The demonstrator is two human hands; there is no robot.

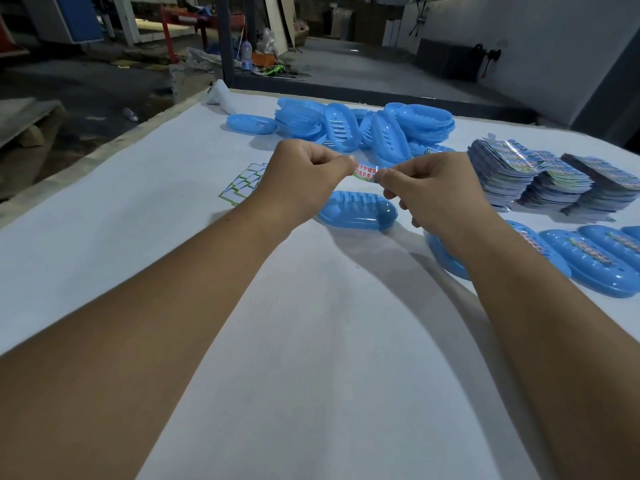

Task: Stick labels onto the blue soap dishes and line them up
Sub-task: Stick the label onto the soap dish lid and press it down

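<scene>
Label stacks (554,178) sit far right and heaped dishes (363,128) lie beyond the hands. The left hand (304,174) and right hand (433,188) pinch a label (367,172) above a soap dish (356,211) lying left-right; labelled dishes (581,258), apparently rowed, sit right.

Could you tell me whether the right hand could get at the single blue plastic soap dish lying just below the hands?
Probably yes: the blue plastic soap dish lies uncovered under the right hand, though it pinches the label.
</scene>
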